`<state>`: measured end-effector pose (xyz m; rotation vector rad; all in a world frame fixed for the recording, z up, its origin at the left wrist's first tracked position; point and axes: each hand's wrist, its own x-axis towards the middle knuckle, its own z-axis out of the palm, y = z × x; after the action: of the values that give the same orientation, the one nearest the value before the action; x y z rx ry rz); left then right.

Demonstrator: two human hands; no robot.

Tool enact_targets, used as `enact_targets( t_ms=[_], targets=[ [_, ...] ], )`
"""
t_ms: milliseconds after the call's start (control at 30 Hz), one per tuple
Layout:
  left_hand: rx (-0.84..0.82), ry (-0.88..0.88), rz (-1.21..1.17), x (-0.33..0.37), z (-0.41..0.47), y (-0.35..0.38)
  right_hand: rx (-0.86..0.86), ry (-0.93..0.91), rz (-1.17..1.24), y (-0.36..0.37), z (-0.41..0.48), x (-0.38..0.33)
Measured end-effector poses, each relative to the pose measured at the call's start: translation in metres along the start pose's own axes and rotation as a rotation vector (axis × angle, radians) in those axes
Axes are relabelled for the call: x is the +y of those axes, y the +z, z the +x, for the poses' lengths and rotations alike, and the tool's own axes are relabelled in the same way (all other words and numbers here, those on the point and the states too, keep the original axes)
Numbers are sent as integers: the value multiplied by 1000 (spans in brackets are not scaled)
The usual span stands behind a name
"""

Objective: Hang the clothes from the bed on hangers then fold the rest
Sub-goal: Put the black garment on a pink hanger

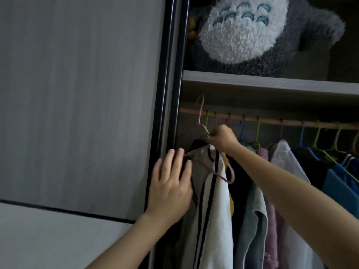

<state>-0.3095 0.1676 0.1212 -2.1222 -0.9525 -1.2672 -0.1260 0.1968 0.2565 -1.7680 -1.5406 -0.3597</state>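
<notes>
white striped garment [213, 200] on pink hanger [223, 176]; right hand [222, 137] clenched round hanger neck, hook by rail [272, 120]. left hand [171, 183] fingers straight, on garment shoulder.

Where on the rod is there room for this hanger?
The rod is bare at its left end, between the door edge and the first green hook. The right hand holds the pink hanger up just there. A smaller gap lies right of the second green hook. Elsewhere hooks and clothes crowd it.
</notes>
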Motion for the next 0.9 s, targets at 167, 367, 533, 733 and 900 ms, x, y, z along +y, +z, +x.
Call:
enact_targets(
  t_ms=[167,367,533,733,900],
  targets=[
    [76,-33,226,-34,-23,16,65,-35,-129,-42,-48,29],
    [153,-27,215,-34,-27,26,69,44,-224,-90,-113,59],
    [157,-34,122,-34,-32,29,114,134,-313,-125,-180,98],
    [-62,-197,-112,28,-73,14,218,223,-392,-179,-278,158],
    [-68,-47,-364,162,-118,0,203,382,-360,-242,-400,196]
  ],
)
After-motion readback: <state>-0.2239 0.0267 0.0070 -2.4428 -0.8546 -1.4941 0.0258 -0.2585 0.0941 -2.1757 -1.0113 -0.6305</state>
